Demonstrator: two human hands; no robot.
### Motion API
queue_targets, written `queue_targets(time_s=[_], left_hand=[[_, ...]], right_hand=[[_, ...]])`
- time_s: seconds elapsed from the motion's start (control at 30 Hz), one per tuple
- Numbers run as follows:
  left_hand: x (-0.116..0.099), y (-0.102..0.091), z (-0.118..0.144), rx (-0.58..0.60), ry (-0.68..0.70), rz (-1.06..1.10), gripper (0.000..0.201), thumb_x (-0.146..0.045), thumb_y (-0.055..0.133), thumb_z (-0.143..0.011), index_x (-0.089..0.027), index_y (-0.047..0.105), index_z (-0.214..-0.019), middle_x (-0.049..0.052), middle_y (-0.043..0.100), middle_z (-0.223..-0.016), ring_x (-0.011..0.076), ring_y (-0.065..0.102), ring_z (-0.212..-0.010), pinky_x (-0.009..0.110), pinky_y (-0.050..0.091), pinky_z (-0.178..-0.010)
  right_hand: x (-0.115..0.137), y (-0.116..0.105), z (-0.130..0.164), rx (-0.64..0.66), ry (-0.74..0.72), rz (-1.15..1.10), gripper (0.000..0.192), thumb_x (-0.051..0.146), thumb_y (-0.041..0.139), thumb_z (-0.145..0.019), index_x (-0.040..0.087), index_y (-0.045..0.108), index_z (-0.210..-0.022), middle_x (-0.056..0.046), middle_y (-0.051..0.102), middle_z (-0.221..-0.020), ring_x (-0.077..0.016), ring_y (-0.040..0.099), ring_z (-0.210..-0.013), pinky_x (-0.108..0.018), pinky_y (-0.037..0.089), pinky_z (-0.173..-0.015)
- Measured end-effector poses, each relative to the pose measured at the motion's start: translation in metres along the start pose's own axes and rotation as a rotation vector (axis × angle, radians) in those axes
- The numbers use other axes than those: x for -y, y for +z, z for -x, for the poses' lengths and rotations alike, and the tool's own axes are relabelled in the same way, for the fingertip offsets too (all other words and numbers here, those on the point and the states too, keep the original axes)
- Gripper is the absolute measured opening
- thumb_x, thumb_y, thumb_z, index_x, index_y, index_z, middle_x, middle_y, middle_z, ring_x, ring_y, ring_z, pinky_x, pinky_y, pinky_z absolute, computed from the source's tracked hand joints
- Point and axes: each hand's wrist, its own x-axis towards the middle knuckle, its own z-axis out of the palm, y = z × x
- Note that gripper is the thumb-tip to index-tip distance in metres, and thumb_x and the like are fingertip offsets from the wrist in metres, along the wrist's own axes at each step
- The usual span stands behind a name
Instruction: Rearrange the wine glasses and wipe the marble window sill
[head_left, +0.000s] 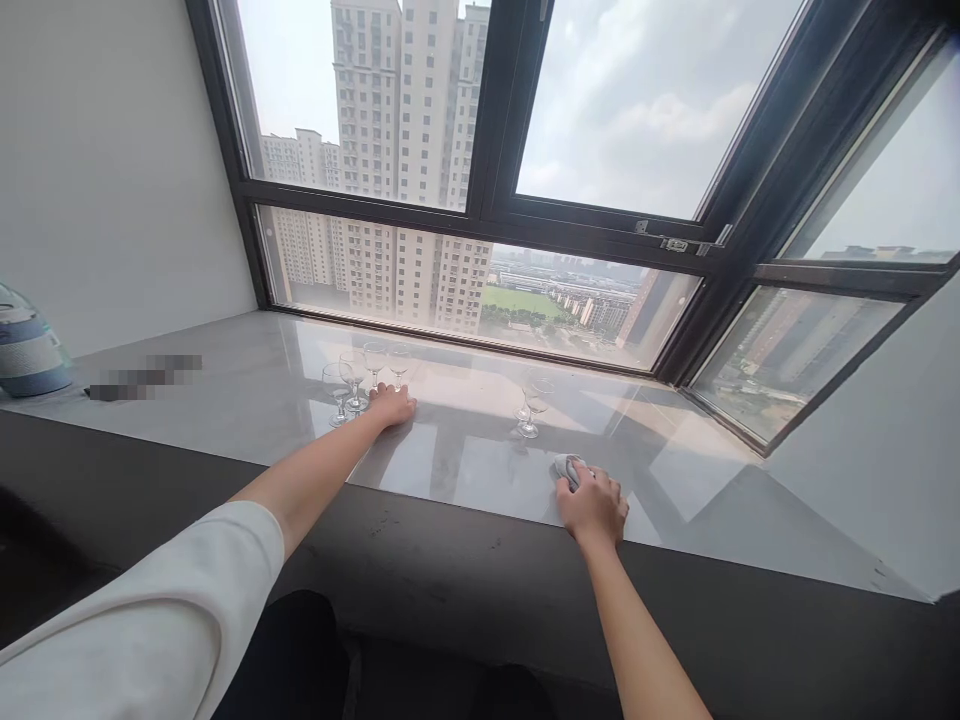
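Toward the left of the windowsill, my left hand [394,404] reaches out, its fingers closed around the low part of a clear stemmed glass [400,363], whose foot they hide. Several more stemmed glasses stand close beside it, among them one at the near left [338,393]. My right hand [595,505] presses down on a crumpled grey cloth [567,469] near the sill's front edge. Beyond the cloth, two more stemmed glasses [536,402] stand upright, one partly behind the other.
The glossy grey sill [465,470] runs below dark-framed windows [480,225]. At the far left stands a blue and white rounded object [31,345], with a blurred dark item [142,377] lying beside it. A metal window latch [679,243] sits on the frame.
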Motion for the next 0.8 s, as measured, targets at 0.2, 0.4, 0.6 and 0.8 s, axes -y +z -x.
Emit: queue_targets(time_s=[0.2, 0.4, 0.6, 0.8], left_hand=[[0.0033, -0.0039, 0.0006, 0.029, -0.062, -0.109, 0.054, -0.052, 0.041, -0.091, -0.018, 0.046, -0.133, 0.016, 0.048, -0.137, 0.0354, 0.028, -0.130, 0.049, 0.021, -0.106], [0.0041, -0.0026, 0.0028, 0.021, -0.030, -0.113, 0.059, -0.052, 0.040, -0.091, -0.015, 0.042, -0.137, 0.017, 0.046, -0.141, 0.0349, 0.030, -0.131, 0.048, 0.021, -0.107], [0.0034, -0.0025, 0.0030, 0.046, -0.029, -0.134, 0.062, -0.051, 0.036, -0.091, -0.018, 0.038, -0.143, 0.017, 0.039, -0.149, 0.0376, 0.026, -0.138, 0.053, 0.017, -0.110], [0.0079, 0.0010, 0.0013, 0.053, -0.025, -0.120, 0.064, -0.050, 0.035, -0.091, -0.018, 0.033, -0.147, 0.017, 0.035, -0.152, 0.0381, 0.020, -0.143, 0.054, 0.016, -0.112]], right_hand=[[0.0010, -0.0017, 0.0001, -0.001, 0.005, 0.016, 0.044, 0.039, 0.044, -0.087, 0.030, 0.062, -0.127, -0.006, 0.053, -0.133, -0.0259, 0.043, -0.120, -0.044, 0.031, -0.103], [0.0019, -0.0047, 0.0012, 0.000, 0.004, 0.024, 0.044, 0.039, 0.044, -0.087, 0.030, 0.061, -0.127, -0.005, 0.054, -0.133, -0.0262, 0.044, -0.119, -0.043, 0.033, -0.102], [0.0027, -0.0061, 0.0013, 0.016, 0.012, 0.018, 0.044, 0.038, 0.044, -0.088, 0.030, 0.061, -0.128, -0.005, 0.053, -0.134, -0.0265, 0.043, -0.121, -0.043, 0.032, -0.102], [0.0006, -0.0040, 0.0009, 0.015, 0.000, 0.009, 0.045, 0.040, 0.043, -0.088, 0.029, 0.061, -0.127, -0.006, 0.053, -0.133, -0.0269, 0.043, -0.121, -0.043, 0.033, -0.102]])
